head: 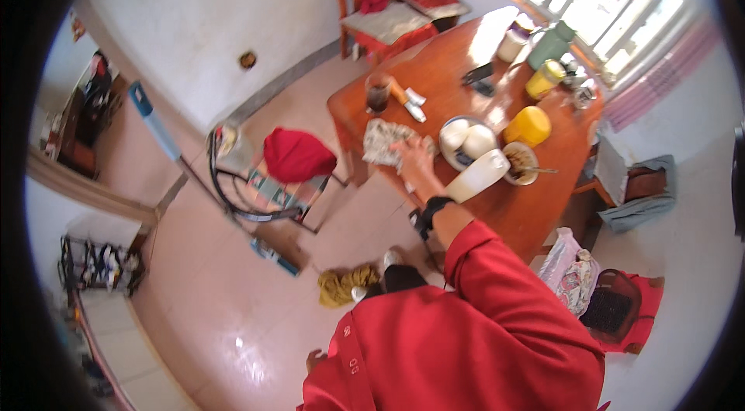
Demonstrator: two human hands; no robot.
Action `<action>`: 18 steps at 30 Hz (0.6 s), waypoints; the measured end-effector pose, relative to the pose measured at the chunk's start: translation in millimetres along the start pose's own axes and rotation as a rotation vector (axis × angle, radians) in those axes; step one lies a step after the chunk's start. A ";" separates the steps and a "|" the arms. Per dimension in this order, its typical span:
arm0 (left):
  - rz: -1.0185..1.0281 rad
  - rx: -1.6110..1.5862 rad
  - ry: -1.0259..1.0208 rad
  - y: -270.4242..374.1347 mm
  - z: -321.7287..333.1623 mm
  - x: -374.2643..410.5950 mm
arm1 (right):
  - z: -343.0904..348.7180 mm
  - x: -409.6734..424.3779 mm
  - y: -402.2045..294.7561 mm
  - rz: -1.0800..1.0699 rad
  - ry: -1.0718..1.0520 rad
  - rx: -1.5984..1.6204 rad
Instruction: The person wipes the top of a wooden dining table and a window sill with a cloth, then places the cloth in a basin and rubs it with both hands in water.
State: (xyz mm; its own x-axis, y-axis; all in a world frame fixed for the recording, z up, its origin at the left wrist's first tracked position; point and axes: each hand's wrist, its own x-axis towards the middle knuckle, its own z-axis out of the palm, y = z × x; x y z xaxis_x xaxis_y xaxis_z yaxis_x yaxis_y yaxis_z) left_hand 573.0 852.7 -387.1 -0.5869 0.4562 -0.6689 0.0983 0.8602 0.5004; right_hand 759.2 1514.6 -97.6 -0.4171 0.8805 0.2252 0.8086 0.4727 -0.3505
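My right hand rests on a crumpled, patterned grey cloth at the near-left edge of the brown wooden table. Its fingers spread over the cloth, and a black band circles the wrist. Just right of the hand sits a bowl holding large white rounded items. A whitish plastic bottle is close to my forearm. Beside it is a smaller bowl with brown food and a utensil. Only a small part of my left hand shows by my red jacket; its fingers are hidden.
A glass of dark liquid, a yellow container, a yellow tin and a green jug stand on the table. A vacuum cleaner leans by a stool with red cloth. A mustard cloth lies near my feet.
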 end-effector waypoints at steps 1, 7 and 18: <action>-0.041 0.056 -0.031 20.8 -2.5 9.5 | -18.5 -7.9 -1.9 0.010 0.020 -0.016; 0.017 -0.173 -0.124 132.6 -29.6 17.6 | -28.7 -37.4 7.8 -0.001 0.000 0.103; -0.083 -0.332 -0.126 167.7 -39.9 -43.5 | -24.9 -50.0 8.1 -0.067 -0.050 0.157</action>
State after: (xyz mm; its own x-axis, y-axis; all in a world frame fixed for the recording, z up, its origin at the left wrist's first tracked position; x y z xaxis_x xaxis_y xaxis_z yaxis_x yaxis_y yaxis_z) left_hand 582.9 968.0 -252.1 -0.4764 0.4301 -0.7668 -0.2243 0.7838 0.5790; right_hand 796.9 1473.6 -89.0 -0.4910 0.8459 0.2084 0.7054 0.5264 -0.4746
